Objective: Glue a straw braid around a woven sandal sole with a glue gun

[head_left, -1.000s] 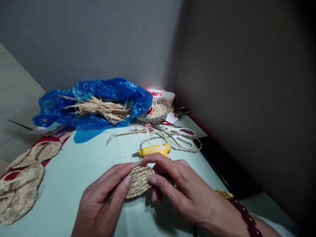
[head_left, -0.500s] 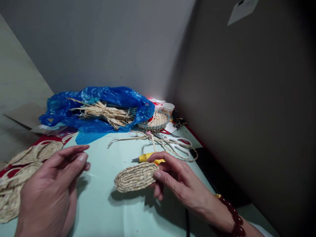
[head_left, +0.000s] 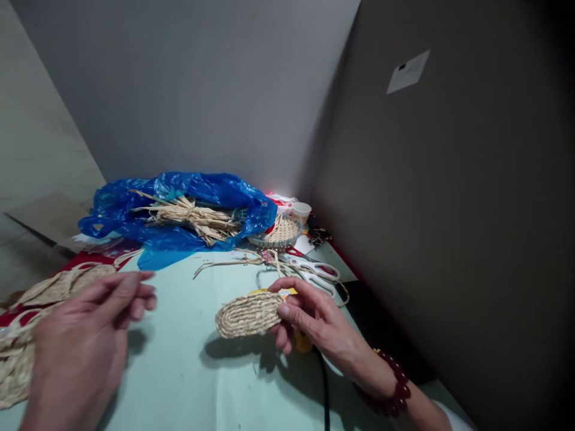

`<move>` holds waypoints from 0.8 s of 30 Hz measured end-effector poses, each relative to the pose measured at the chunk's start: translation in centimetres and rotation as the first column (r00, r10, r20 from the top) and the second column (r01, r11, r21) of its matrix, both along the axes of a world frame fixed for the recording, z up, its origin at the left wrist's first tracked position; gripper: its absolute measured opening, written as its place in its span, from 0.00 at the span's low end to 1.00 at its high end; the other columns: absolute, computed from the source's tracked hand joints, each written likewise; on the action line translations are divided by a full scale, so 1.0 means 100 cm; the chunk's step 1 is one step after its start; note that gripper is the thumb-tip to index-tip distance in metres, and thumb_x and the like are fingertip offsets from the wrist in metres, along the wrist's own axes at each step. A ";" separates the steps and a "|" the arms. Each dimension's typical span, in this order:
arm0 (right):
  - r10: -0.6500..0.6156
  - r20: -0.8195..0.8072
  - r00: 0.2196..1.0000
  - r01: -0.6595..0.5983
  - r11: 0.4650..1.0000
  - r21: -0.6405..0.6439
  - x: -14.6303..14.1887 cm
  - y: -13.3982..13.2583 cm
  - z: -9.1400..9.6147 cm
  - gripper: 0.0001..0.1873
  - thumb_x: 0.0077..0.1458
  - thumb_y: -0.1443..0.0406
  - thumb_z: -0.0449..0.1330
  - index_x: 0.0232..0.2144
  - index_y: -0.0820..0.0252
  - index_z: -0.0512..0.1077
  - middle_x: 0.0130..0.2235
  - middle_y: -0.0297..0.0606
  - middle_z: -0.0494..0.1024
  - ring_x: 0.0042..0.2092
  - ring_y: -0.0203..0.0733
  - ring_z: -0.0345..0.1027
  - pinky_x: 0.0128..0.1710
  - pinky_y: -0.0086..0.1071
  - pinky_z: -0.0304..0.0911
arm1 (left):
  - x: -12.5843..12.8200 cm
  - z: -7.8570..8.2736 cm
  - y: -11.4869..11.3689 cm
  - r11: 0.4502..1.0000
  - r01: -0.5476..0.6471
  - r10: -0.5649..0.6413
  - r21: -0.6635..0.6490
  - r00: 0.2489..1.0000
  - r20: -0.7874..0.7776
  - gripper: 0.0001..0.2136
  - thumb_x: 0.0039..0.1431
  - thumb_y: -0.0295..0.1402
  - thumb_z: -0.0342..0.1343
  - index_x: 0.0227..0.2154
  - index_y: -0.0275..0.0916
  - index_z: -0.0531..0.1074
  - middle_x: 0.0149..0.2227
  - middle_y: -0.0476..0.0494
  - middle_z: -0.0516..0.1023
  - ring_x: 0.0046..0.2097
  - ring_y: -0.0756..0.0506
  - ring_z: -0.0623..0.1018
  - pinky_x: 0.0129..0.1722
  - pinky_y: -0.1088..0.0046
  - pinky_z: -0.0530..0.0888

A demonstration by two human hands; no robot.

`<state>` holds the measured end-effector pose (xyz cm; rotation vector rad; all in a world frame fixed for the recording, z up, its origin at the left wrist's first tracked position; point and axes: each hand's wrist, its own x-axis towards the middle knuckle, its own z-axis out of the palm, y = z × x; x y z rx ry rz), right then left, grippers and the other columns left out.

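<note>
My right hand [head_left: 314, 320] grips the right end of a small oval straw sole [head_left: 249, 314] between thumb and fingers, raised above the table with its shadow below. Its coiled rows of twisted straw face me. Behind it and partly hidden lies a yellow glue gun [head_left: 303, 342], its black cord [head_left: 324, 383] running toward the front edge. My left hand [head_left: 105, 320] hovers apart at the left, fingers curled and thumb against them, with nothing visible in it. Beside it, partly covered by it, are woven straw sandals [head_left: 18, 359].
A blue plastic bag [head_left: 224, 185] with a bundle of dry straw [head_left: 193, 214] lies at the back. Right of it are a shallow woven basket [head_left: 281, 232], a paper cup [head_left: 301, 211], white-handled scissors [head_left: 317, 276] and loose straw cords [head_left: 224, 262]. Walls close off the back and right.
The view has tilted up slightly. My right hand holds the straw sole a little flatter, and it now covers the glue gun's nozzle. My left hand has shifted slightly left.
</note>
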<state>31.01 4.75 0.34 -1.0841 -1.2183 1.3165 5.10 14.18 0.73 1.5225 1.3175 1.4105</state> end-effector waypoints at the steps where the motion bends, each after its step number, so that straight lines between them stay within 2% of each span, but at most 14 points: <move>1: 0.016 -0.014 1.000 -0.016 1.000 0.000 0.000 -0.001 0.000 0.20 0.60 0.51 0.61 0.46 0.59 0.65 0.25 0.29 0.76 0.22 0.33 0.70 0.27 0.28 0.65 | 0.009 0.001 -0.007 0.999 0.009 -0.009 -0.041 1.000 0.011 0.12 0.62 0.46 0.54 0.30 0.46 0.73 0.21 0.60 0.75 0.21 0.54 0.69 0.18 0.80 0.67; 2: 0.031 -0.028 0.999 -0.031 1.000 -0.002 -0.001 -0.001 0.000 0.20 0.60 0.52 0.61 0.46 0.59 0.65 0.25 0.29 0.76 0.22 0.32 0.70 0.27 0.27 0.65 | 0.016 0.002 -0.013 0.997 0.040 -0.040 -0.068 0.999 -0.001 0.11 0.58 0.45 0.59 0.28 0.43 0.75 0.19 0.57 0.74 0.19 0.54 0.67 0.16 0.79 0.64; 5: 0.061 -0.039 0.997 -0.062 0.998 -0.009 -0.001 -0.003 0.000 0.20 0.60 0.52 0.62 0.46 0.59 0.66 0.24 0.29 0.76 0.22 0.32 0.70 0.26 0.26 0.64 | 0.030 0.000 -0.025 0.969 0.162 -0.180 -0.186 0.980 -0.082 0.17 0.60 0.48 0.55 0.24 0.42 0.75 0.15 0.55 0.71 0.18 0.52 0.66 0.18 0.78 0.65; 7: 0.075 -0.034 0.997 -0.075 0.997 -0.017 -0.002 -0.004 0.000 0.20 0.60 0.52 0.62 0.46 0.58 0.66 0.24 0.29 0.75 0.22 0.32 0.69 0.25 0.27 0.64 | 0.034 -0.003 -0.026 0.950 0.243 -0.268 -0.194 0.956 -0.117 0.19 0.62 0.50 0.52 0.24 0.43 0.76 0.18 0.52 0.74 0.22 0.51 0.71 0.24 0.77 0.69; 9: 0.085 -0.010 0.996 -0.085 0.996 -0.022 -0.003 -0.005 0.000 0.19 0.60 0.52 0.61 0.46 0.58 0.66 0.25 0.29 0.75 0.22 0.32 0.69 0.26 0.27 0.65 | 0.036 -0.004 -0.026 0.931 0.316 -0.340 -0.181 0.932 -0.125 0.16 0.58 0.49 0.56 0.28 0.45 0.79 0.27 0.50 0.81 0.29 0.48 0.76 0.30 0.76 0.72; 11: 0.091 0.031 0.995 -0.090 0.996 -0.024 -0.004 -0.006 0.002 0.19 0.61 0.52 0.60 0.46 0.57 0.66 0.26 0.30 0.75 0.22 0.33 0.69 0.26 0.28 0.65 | 0.038 -0.004 -0.026 0.898 0.387 -0.417 -0.206 0.901 -0.122 0.12 0.54 0.48 0.60 0.32 0.46 0.81 0.33 0.49 0.83 0.35 0.46 0.79 0.33 0.76 0.73; 15: 0.085 0.149 0.985 -0.084 0.996 -0.017 -0.007 -0.009 0.004 0.17 0.63 0.53 0.58 0.48 0.57 0.66 0.26 0.30 0.74 0.24 0.33 0.69 0.28 0.28 0.64 | 0.044 -0.001 -0.030 0.828 0.497 -0.535 -0.261 0.839 -0.100 0.10 0.54 0.45 0.61 0.30 0.44 0.80 0.30 0.49 0.82 0.33 0.45 0.78 0.33 0.75 0.73; 19: 0.091 0.223 0.971 -0.091 0.996 -0.013 -0.008 -0.010 0.005 0.15 0.64 0.55 0.56 0.48 0.56 0.66 0.26 0.30 0.74 0.25 0.34 0.69 0.30 0.29 0.65 | 0.047 0.004 -0.038 0.819 0.488 -0.515 -0.301 0.857 -0.011 0.10 0.53 0.44 0.62 0.28 0.43 0.78 0.27 0.50 0.80 0.30 0.47 0.76 0.30 0.77 0.70; 24: 0.079 0.164 0.983 -0.078 0.997 -0.017 -0.011 -0.011 0.006 0.17 0.63 0.53 0.57 0.47 0.58 0.66 0.25 0.30 0.74 0.25 0.35 0.69 0.29 0.29 0.66 | 0.050 0.002 -0.045 0.879 0.382 -0.411 -0.285 0.911 -0.047 0.10 0.51 0.44 0.63 0.25 0.43 0.79 0.26 0.50 0.81 0.31 0.46 0.77 0.31 0.76 0.71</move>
